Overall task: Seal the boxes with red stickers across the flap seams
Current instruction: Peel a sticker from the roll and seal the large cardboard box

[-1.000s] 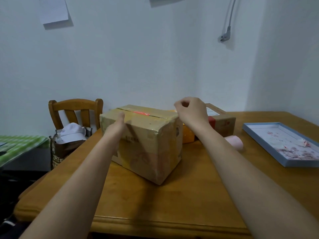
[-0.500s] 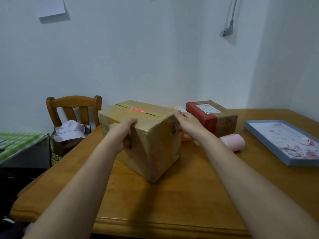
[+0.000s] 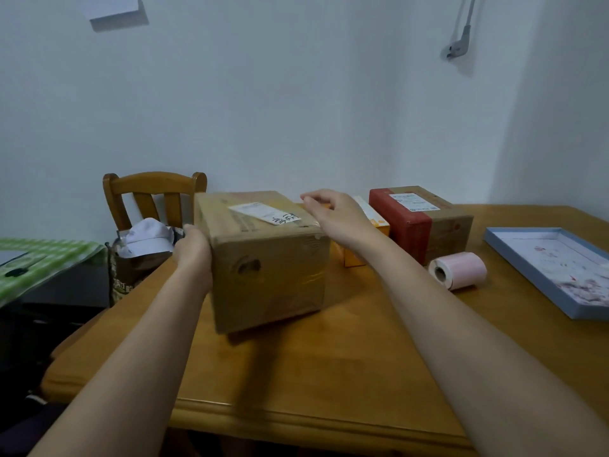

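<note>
A brown cardboard box stands on the wooden table, slightly tilted, with a white shipping label on its top face. No red sticker shows on the sides I can see. My left hand grips the box's left side, its fingers hidden behind it. My right hand hovers by the far right top corner with loosely curved fingers and holds nothing. A pink-white sticker roll lies on its side to the right.
Behind my right hand sit a small orange box and a red-and-brown box. A blue tray with paper scraps lies at the right. A wooden chair and a bag with a white cap stand at the left.
The brown box has been turned over: the face with the red sticker on the seam is out of sight and a labelled face is up. My right hand has come off the box.
</note>
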`<state>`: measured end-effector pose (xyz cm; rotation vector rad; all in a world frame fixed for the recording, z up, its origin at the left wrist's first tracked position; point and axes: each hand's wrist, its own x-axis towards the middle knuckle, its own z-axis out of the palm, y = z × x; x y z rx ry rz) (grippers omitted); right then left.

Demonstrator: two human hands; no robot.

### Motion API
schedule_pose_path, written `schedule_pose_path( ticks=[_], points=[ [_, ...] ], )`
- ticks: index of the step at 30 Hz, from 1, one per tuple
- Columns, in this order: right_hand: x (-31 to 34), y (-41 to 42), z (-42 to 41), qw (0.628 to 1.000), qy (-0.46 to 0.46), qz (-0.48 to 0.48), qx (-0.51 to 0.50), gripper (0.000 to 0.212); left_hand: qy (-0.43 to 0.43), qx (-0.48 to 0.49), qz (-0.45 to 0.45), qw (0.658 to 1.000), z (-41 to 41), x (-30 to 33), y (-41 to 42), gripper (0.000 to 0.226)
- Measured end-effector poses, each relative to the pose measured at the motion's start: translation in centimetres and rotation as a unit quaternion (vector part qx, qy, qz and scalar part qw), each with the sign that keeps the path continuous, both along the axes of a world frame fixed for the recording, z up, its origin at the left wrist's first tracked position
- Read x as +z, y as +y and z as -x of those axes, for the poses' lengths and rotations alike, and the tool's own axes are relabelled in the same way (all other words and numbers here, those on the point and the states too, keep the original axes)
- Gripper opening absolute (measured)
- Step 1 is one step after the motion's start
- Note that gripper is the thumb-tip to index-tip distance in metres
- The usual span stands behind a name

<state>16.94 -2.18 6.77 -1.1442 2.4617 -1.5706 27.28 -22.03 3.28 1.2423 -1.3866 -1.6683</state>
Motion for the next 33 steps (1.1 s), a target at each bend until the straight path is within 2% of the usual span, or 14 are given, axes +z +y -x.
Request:
schedule_pose_path(
  ticks=[3,5,9,12,14,16,19,22,24,27,29,33],
  points=[
    [-1.1,0.3,-0.4,0.994,-0.048,-0.091,0.021,0.041,0.013,-0.045,-0.021,0.999,-0.7,-0.3,-0.4,0.051],
    [-1.7,0.3,-0.6,0.991,-0.053,-0.117,0.032,0.044,0.005,-0.055,-0.025,0.998,-1.2,-0.3,-0.2,0.054],
    [-1.9,0.2,-0.5,0.993,-0.050,-0.111,0.014,0.043,0.022,-0.104,-0.040,0.994,-1.6,0.0,0.2,0.053],
    [-1.8,0.4,0.3,0.993,-0.050,-0.104,-0.006,0.038,0.087,-0.146,-0.026,0.985,-1.3,-0.5,-0.1,0.054],
    [-2.1,0.5,0.9,0.994,-0.059,-0.082,-0.029,0.032,0.099,-0.151,-0.013,0.983,-0.6,-1.2,-0.3,0.051],
    [-2.5,0.7,1.5,0.994,-0.074,-0.068,-0.029,0.030,0.068,-0.156,0.035,0.985,0.0,-1.6,0.3,0.045],
    [-3.0,1.1,2.4,0.994,-0.060,-0.089,-0.004,0.042,0.052,-0.173,0.080,0.980,1.3,-2.2,0.5,0.063],
    [-3.6,1.3,3.4,0.993,-0.063,-0.095,0.014,0.053,0.027,-0.106,0.169,0.980,2.6,-2.0,0.6,0.060],
    [-4.3,1.4,4.3,0.993,-0.048,-0.108,0.001,0.056,-0.035,-0.054,0.284,0.957,3.6,-1.7,1.0,0.056],
    [-5.4,1.7,5.9,0.990,-0.021,-0.131,-0.053,0.058,-0.113,-0.096,0.416,0.897,4.7,-2.0,2.3,0.051],
    [-6.3,1.9,7.2,0.985,-0.026,-0.151,-0.082,0.059,-0.149,-0.116,0.445,0.875,5.4,-2.4,2.7,0.047],
    [-7.7,2.2,9.4,0.968,-0.024,-0.204,-0.141,0.060,-0.149,-0.114,0.439,0.879,7.2,-2.5,1.7,0.043]
  ],
)
